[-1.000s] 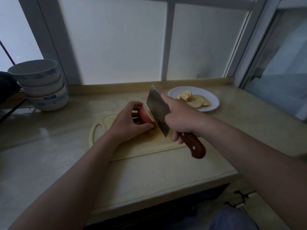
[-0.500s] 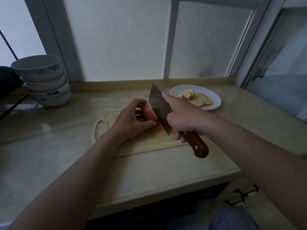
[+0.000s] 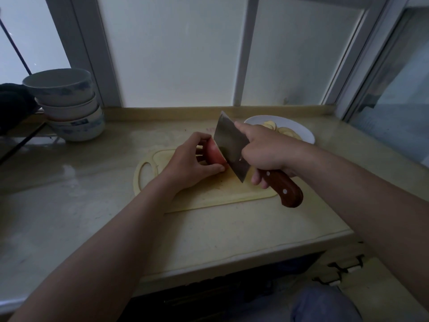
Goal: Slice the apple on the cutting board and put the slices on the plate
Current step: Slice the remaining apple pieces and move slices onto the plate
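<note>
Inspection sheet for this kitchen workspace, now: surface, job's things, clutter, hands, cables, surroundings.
Surface: pale counter, shiny patch at left.
Job's things: red apple on the cutting board; cleaver blade against the apple's right side; white plate behind the right hand, holding pale slices.
Clutter: stacked bowls at far left; a dark object beside them, unclear what.
Hands: left hand grips the apple; right hand grips the cleaver's wooden handle, index finger laid on the blade.
Cables: thin dark line across the left pane; cannot tell if it is a cable.
Surroundings: frosted window behind the counter.
</note>
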Demonstrator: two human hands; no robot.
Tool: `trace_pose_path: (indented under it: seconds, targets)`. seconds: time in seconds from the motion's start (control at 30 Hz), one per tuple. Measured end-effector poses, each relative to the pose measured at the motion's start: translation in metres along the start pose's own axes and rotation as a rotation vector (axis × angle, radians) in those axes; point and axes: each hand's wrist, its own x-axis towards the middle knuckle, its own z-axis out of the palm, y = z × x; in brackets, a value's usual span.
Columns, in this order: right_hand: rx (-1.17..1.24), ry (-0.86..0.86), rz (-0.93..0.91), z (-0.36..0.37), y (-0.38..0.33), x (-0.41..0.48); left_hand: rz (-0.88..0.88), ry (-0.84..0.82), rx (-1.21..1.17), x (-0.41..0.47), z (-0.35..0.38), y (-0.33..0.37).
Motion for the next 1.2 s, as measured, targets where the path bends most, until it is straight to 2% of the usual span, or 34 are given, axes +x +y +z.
trace_pose_path:
  seconds: [1.2]
  targets:
    - [-0.203, -0.001, -0.037, 0.021, 0.001, -0.002, -0.04, 0.066, 0.042, 0.007, 0.003, -0.004]
